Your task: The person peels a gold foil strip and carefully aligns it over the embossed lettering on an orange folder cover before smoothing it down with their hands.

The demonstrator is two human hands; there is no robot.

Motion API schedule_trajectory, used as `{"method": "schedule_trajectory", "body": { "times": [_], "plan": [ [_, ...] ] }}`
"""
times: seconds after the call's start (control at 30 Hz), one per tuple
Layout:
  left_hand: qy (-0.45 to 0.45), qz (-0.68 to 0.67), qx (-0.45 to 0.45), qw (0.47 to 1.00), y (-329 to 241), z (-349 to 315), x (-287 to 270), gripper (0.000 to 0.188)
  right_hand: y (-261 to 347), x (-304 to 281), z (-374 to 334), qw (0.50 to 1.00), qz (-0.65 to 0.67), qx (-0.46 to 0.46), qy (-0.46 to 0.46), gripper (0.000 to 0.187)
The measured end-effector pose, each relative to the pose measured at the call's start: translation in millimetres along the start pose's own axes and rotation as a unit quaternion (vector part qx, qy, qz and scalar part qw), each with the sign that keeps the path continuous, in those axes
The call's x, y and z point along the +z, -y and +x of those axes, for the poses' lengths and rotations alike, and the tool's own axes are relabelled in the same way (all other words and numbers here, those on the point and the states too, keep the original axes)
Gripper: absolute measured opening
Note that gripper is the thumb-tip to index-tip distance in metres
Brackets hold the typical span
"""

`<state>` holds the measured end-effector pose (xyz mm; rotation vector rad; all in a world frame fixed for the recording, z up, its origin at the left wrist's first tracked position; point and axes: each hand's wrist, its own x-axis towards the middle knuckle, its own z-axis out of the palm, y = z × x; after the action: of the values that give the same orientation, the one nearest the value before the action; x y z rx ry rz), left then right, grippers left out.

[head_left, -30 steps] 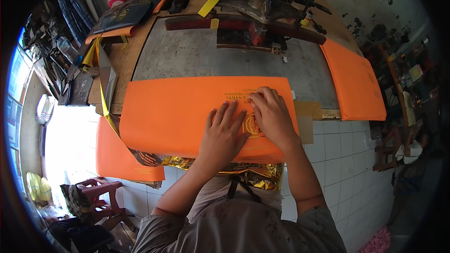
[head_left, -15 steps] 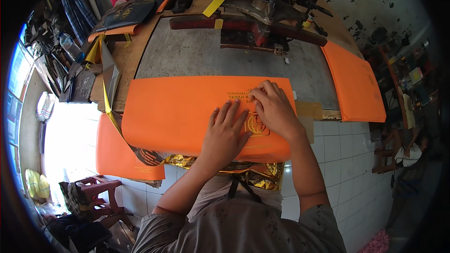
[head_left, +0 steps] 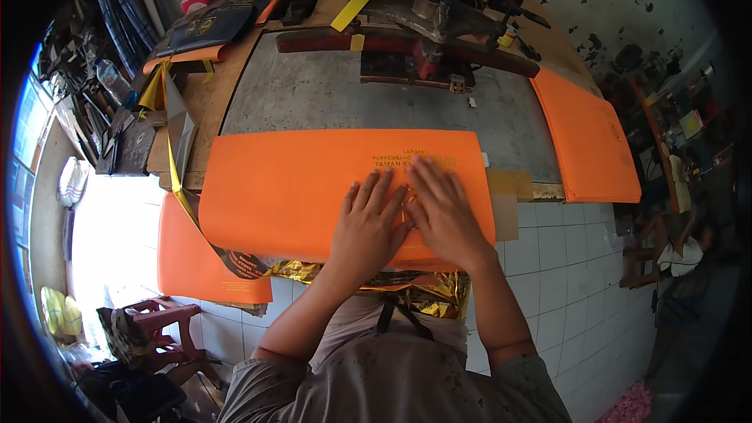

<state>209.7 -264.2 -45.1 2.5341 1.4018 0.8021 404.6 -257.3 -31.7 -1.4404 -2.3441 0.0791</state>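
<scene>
Left hand [head_left: 370,223]: flat, palm down, fingers spread, pressing on the orange cover [head_left: 313,188]. Holds nothing.

Right hand [head_left: 442,207]: flat, palm down, fingers slightly fanned, also pressing on the cover. The two hands lie side by side, thumbs meeting or nearly so; contact between them cannot be told.

Cover: large orange sheet, landscape, lying flat across the near edge of the bench [head_left: 329,98], on the grey metal plate. Gold lettering sits in its upper right part, partly hidden under the right hand's fingers. A gold mark shows between the hands, mostly covered.

Gold foil [head_left: 423,294]: crumpled, hanging below the cover's near edge, over the bench front, above the person's lap.

Second orange sheet [head_left: 200,262]: hangs below the bench at left, beneath the cover's left end.

Orange stack [head_left: 587,145]: on the bench's right end, tilted, well apart from the hands.

Tan card [head_left: 507,192]: just beside the cover's right edge.

Dark book [head_left: 207,27]: far left of the bench, black with a small gold mark, resting on orange sheets.

Press [head_left: 439,23]: dark metal machine at the far side of the bench. A yellow strip [head_left: 351,9] lies to its left.
</scene>
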Motion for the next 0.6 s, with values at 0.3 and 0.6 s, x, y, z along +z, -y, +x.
{"method": "schedule_trajectory", "body": {
  "times": [0.3, 0.6],
  "plan": [
    [0.010, -0.016, -0.016, 1.000, -1, 0, -1, 0.062, -4, 9, 5, 0.995, -0.022, 0.089, -0.030, 0.055],
    [0.014, -0.021, -0.016, 1.000, -1, -1, -1, 0.062, -5, 14, 11, 0.999, -0.008, 0.046, 0.000, 0.056]
  ]
}}
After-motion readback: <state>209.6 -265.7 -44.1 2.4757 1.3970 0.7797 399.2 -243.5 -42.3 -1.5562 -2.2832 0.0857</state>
